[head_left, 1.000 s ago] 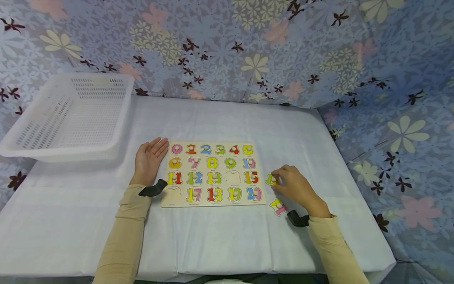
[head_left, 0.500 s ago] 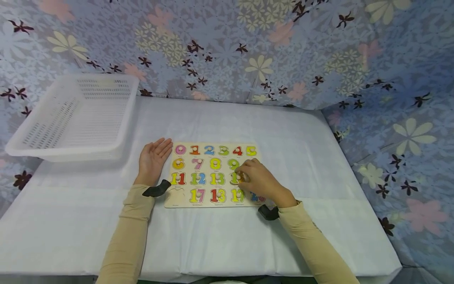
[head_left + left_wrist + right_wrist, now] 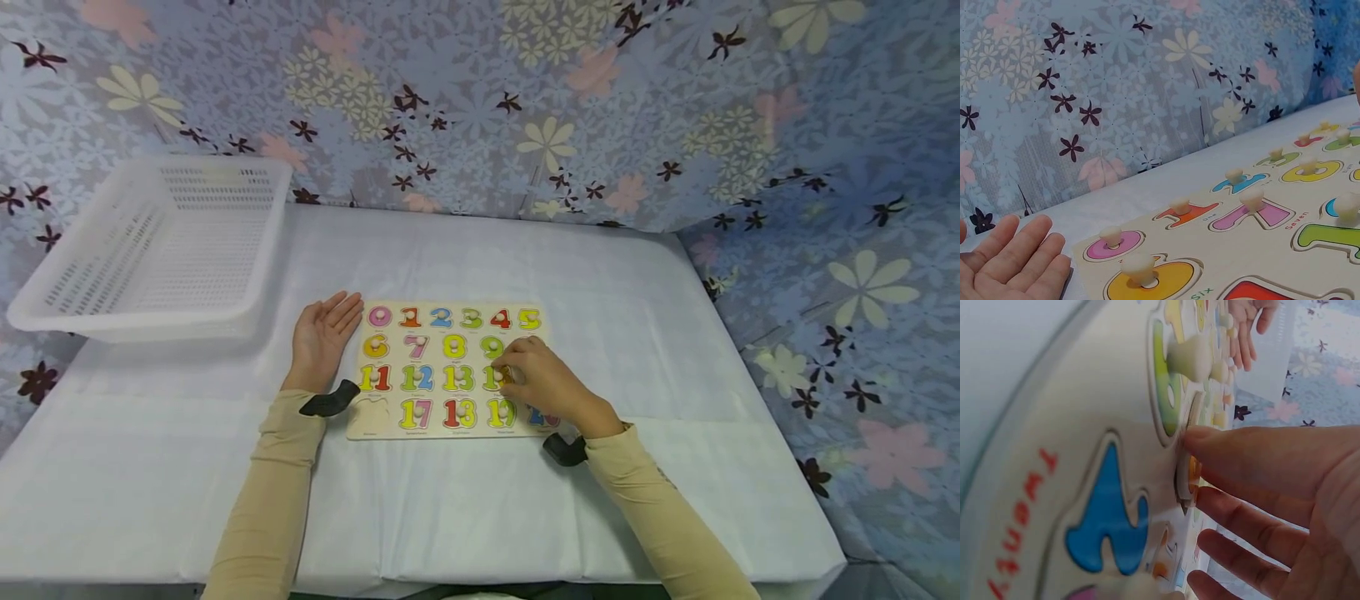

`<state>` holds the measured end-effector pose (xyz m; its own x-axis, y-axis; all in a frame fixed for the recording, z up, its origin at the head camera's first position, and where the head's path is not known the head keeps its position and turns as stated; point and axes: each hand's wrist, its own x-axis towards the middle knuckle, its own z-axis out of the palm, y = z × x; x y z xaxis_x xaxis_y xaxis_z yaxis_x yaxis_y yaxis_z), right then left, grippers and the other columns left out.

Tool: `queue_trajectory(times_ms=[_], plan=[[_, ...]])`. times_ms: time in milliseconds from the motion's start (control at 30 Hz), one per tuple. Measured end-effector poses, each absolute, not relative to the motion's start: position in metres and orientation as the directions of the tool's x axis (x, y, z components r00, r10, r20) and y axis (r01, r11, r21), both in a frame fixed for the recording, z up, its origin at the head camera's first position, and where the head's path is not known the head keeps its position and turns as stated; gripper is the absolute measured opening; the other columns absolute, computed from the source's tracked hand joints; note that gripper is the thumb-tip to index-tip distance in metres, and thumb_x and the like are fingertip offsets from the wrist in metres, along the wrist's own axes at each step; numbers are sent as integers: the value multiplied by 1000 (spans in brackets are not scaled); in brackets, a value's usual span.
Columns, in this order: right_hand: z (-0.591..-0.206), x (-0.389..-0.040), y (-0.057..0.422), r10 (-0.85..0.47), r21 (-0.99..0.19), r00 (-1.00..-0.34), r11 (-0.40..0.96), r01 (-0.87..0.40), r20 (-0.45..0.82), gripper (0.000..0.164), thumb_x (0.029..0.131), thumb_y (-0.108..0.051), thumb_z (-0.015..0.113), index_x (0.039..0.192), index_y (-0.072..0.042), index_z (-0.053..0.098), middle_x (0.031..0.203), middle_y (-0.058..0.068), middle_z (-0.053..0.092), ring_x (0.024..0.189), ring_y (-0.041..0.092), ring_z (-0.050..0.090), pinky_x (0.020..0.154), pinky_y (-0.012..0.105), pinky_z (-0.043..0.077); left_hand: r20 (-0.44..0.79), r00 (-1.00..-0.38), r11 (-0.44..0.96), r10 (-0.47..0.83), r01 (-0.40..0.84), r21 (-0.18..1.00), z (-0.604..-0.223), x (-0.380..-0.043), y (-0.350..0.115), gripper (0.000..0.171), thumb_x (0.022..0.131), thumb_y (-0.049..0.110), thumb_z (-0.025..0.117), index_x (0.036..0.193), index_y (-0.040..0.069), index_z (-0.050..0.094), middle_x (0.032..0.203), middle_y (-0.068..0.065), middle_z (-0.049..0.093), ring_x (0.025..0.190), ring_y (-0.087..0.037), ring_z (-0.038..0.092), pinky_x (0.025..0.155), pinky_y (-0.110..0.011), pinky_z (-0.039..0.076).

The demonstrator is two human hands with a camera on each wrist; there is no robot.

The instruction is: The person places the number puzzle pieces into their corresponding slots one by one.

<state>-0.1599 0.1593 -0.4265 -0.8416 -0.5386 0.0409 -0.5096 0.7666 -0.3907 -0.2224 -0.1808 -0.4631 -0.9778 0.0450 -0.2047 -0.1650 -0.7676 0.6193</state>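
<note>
The wooden number puzzle board lies on the white-covered table, filled with knobbed number pieces. My right hand pinches a number piece, green and yellow-orange, over the third row, fourth column. In the right wrist view this piece sits slightly raised and tilted against the board, thumb and forefinger on it. The fingers and hand cover the piece's right part and the 15. My left hand rests palm up at the board's left edge, fingers straight, holding nothing. An unfilled recess shows at the board's lower left corner.
A white plastic basket stands at the back left of the table. Flowered cloth hangs behind and to the right. Black straps or mounts sit at both wrists.
My right hand has carried the number piece left from the table onto the board's third row, and then barely shifted. The other loose piece is now out of sight near the right wrist.
</note>
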Motion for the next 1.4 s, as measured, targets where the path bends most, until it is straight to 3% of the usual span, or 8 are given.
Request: queue_trajectory(times_ms=[200, 333, 533, 800, 900, 1133, 1400], plan=[[-430, -160, 157, -522, -401, -852, 774, -490, 34, 31, 82, -15, 80, 111, -6, 72, 109, 5, 61, 108, 24, 50, 96, 38, 45, -218, -975, -779, 46, -172, 603, -464, -222, -181, 50, 108, 26, 19, 150, 0, 24, 155, -19, 27, 140, -28, 32, 112, -31, 32], [-431, -160, 157, -522, -390, -852, 778, -492, 34, 34, 81, -18, 81, 111, -6, 72, 107, 5, 62, 105, 24, 51, 105, 39, 39, -220, -974, -789, 51, -175, 590, -464, -223, -181, 49, 108, 26, 19, 149, 0, 25, 155, -19, 27, 140, -28, 32, 112, -31, 32], [-429, -158, 155, -527, -373, -849, 782, -499, 33, 38, 80, -25, 82, 112, -7, 71, 106, 4, 62, 106, 25, 50, 93, 39, 45, -215, -976, -782, 41, -165, 601, -465, -222, -182, 49, 108, 26, 19, 149, 0, 26, 154, -19, 27, 139, -28, 33, 111, -31, 32], [-423, -160, 139, -532, -307, -839, 785, -539, 112, 39, 77, -27, 81, 109, -8, 71, 103, 1, 63, 100, 22, 53, 95, 38, 44, -210, -976, -806, 53, -166, 569, -465, -221, -185, 49, 108, 26, 20, 150, 1, 24, 154, -17, 30, 140, -28, 32, 112, -32, 32], [-419, -157, 110, -585, -290, -801, 750, -595, 131, 38, 77, -29, 80, 109, -10, 71, 102, 0, 63, 97, 19, 52, 89, 34, 46, -201, -977, -840, 69, -166, 517, -466, -221, -184, 49, 108, 26, 20, 150, 1, 23, 153, -17, 31, 140, -28, 31, 112, -33, 31], [-421, -151, 20, -791, -200, -608, 586, -785, 66, 36, 81, -32, 74, 112, -14, 71, 103, -2, 61, 96, 15, 50, 83, 27, 45, -186, -979, -863, 86, -166, 477, -466, -221, -191, 48, 108, 26, 20, 151, 4, 22, 156, -17, 23, 141, -27, 28, 113, -33, 29], [-426, -148, -5, -798, -146, -603, 594, -791, 20, 38, 81, -37, 77, 113, -17, 72, 107, -3, 61, 103, 16, 49, 84, 27, 45, -211, -975, -862, 75, -170, 477, -465, -224, -192, 49, 108, 27, 20, 150, 3, 24, 155, -18, 26, 140, -28, 31, 113, -34, 30]])
